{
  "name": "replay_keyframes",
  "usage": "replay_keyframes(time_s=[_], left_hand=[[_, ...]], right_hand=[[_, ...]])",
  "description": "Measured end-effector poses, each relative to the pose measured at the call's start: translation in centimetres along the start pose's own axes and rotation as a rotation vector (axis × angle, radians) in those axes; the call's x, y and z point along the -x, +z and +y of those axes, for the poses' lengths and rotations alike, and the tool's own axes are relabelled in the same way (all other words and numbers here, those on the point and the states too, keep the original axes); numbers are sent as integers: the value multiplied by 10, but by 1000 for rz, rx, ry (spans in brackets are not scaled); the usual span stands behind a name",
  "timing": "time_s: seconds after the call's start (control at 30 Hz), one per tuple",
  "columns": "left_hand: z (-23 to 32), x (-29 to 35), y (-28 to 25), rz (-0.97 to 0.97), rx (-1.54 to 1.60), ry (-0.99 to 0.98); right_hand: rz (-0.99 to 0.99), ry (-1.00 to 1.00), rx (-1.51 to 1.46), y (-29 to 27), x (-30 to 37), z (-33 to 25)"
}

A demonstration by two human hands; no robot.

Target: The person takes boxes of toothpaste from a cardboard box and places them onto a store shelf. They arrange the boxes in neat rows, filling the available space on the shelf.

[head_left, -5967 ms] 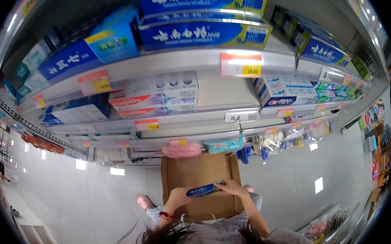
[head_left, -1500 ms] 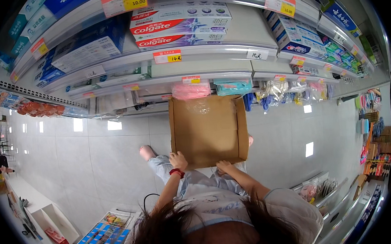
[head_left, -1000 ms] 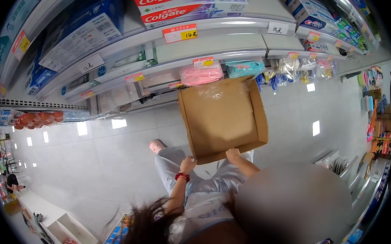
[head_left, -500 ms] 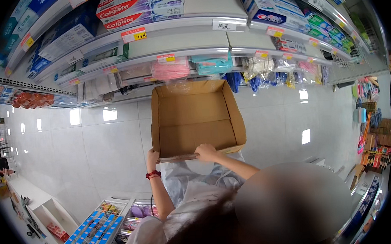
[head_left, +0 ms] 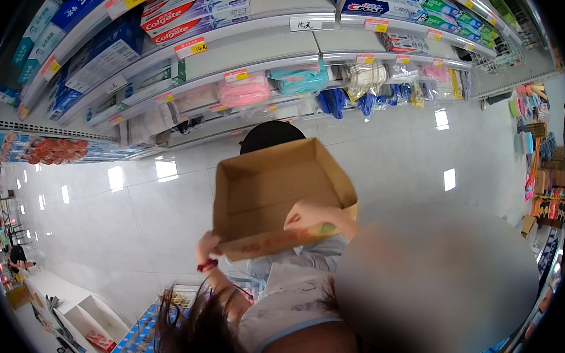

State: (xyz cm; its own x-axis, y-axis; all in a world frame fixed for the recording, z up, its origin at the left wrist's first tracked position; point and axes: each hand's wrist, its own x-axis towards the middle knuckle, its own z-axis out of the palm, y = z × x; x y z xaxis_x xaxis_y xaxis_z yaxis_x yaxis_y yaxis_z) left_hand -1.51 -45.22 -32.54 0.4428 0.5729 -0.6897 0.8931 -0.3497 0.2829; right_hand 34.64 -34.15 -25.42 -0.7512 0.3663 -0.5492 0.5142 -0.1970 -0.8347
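Observation:
A shallow open cardboard box (head_left: pixel 267 193), brown and bare inside, is held tilted in front of my body, its near wall facing me. My left hand (head_left: pixel 209 244) is closed around the box's near left corner, a red band on its wrist. Over the near wall, toward its right part, my right hand (head_left: pixel 307 215) has its fingers curled and pressed together close to the rim. Whether anything is pinched in them is hidden. Just beyond the far edge a round black seat-like top (head_left: pixel 271 136) shows, partly covered by the box.
Store shelves (head_left: pixel 281 44) run across the far side with toothpaste boxes (head_left: pixel 195 10) and bagged pink goods (head_left: pixel 243 89). Grey tiled floor (head_left: pixel 398 163) lies around the box. A white cabinet (head_left: pixel 76 299) and a blue patterned display (head_left: pixel 134 341) stand at the near left.
The box has tilted and shifted nearer to me, uncovering the round black top beyond it. My right hand has moved from gripping the near rim to a curled pose above it.

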Motion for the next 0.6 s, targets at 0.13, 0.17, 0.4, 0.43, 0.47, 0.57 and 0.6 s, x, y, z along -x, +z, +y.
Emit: replay_keyframes(time_s=[0.13, 0.17, 0.4, 0.43, 0.47, 0.57, 0.6], left_hand=[[4, 109, 60, -107, 89, -50], [16, 143, 83, -104, 7, -80], [167, 212, 41, 352, 711, -1384], [177, 216, 52, 359, 745, -1437], [188, 213, 67, 358, 783, -1478], [192, 184, 90, 360, 830, -1539], [192, 174, 95, 355, 838, -1552]], right_hand=[[344, -153, -385, -75, 0, 61], [435, -135, -344, -102, -7, 80], [534, 646, -308, -106, -126, 345], [646, 623, -152, -104, -146, 364], [741, 595, 14, -98, -164, 379], [891, 478, 6, -96, -199, 368], [921, 435, -71, -104, -211, 358]])
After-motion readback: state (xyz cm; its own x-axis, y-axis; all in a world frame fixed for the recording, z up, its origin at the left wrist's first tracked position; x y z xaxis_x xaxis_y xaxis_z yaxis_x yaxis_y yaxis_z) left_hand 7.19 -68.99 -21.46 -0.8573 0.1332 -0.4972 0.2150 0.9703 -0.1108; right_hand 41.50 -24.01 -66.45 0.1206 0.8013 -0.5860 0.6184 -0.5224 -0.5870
